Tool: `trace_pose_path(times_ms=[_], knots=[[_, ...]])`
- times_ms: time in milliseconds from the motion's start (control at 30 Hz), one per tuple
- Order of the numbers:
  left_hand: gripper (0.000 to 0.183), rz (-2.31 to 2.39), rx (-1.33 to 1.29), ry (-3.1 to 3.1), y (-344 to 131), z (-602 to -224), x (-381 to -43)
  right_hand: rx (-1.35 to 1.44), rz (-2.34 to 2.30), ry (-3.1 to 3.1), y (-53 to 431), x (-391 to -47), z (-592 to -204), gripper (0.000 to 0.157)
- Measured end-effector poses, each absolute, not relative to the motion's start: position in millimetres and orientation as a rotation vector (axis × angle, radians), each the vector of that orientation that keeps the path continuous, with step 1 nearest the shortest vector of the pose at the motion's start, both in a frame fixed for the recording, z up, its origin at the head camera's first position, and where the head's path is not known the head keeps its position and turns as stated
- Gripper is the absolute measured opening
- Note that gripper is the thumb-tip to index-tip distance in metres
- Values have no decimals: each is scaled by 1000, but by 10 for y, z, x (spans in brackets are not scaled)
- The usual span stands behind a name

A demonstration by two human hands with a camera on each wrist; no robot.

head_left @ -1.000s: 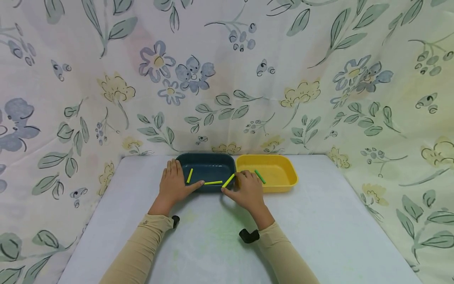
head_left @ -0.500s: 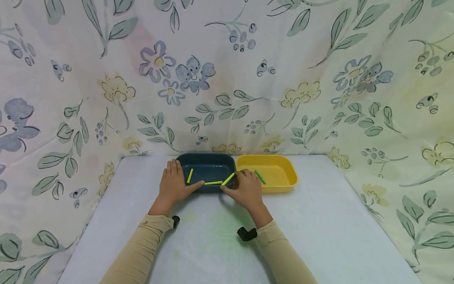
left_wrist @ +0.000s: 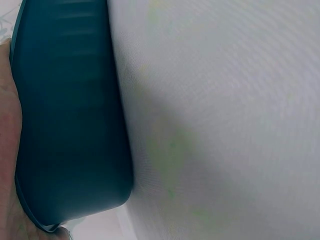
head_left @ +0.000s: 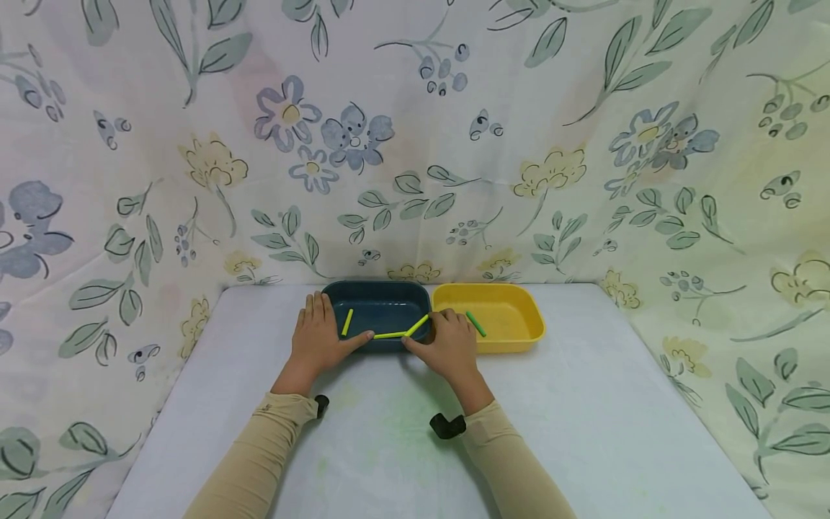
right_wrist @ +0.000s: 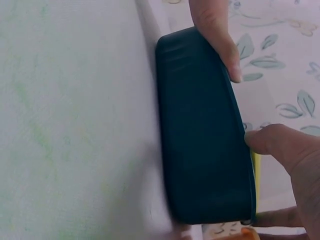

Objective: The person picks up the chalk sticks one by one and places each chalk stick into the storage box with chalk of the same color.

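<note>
My left hand rests at the left side of the dark blue tray, fingers straight and thumb stretched along the front rim. My right hand pinches a yellow chalk stick lengthwise between thumb and fingers, slanted over the tray's front right corner. In the right wrist view, the right thumb is right at the rim. A second yellow chalk stick lies by the front rim, its right end meeting the pinched one. Another yellow chalk stick lies at the tray's left.
A yellow tray stands against the blue tray's right side, holding a green chalk stick. Both stand at the back of the white-covered table, which has faint green smudges. A floral cloth hangs behind.
My right hand has moved slightly left, bringing the lower end of its chalk stick up to the one by the front rim. The left hand and both trays have stayed put.
</note>
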State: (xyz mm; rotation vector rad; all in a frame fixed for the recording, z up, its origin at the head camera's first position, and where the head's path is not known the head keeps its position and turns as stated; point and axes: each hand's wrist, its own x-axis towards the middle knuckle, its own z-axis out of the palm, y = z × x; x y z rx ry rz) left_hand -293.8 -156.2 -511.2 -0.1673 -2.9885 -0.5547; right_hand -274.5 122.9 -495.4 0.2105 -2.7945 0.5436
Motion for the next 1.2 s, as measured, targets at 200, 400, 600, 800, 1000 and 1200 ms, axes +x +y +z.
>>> trace_pose_path(times_ms=[200, 400, 600, 800, 1000, 1200], knots=[[141, -567, -170, -2987, -1565, -5123, -2945, 213, 538, -2792, 1233, -2738, -4959, 69], [140, -563, -173, -2979, -1559, -5127, -2949, 214, 545, -2797, 1245, -2743, -4968, 71], [139, -555, -170, -2979, -1557, -5119, -2951, 215, 546, -2815, 1248, -2743, -4967, 81], [138, -551, -169, -2979, -1556, -5113, -2950, 223, 546, -2828, 1259, -2735, -4960, 83], [138, -564, -167, -2987, -1556, -5118, -2956, 240, 552, -2837, 1285, -2739, -4972, 84], [139, -552, -166, -2989, -1563, -5141, -2974, 269, 557, -2806, 1330, -2741, -5008, 79]])
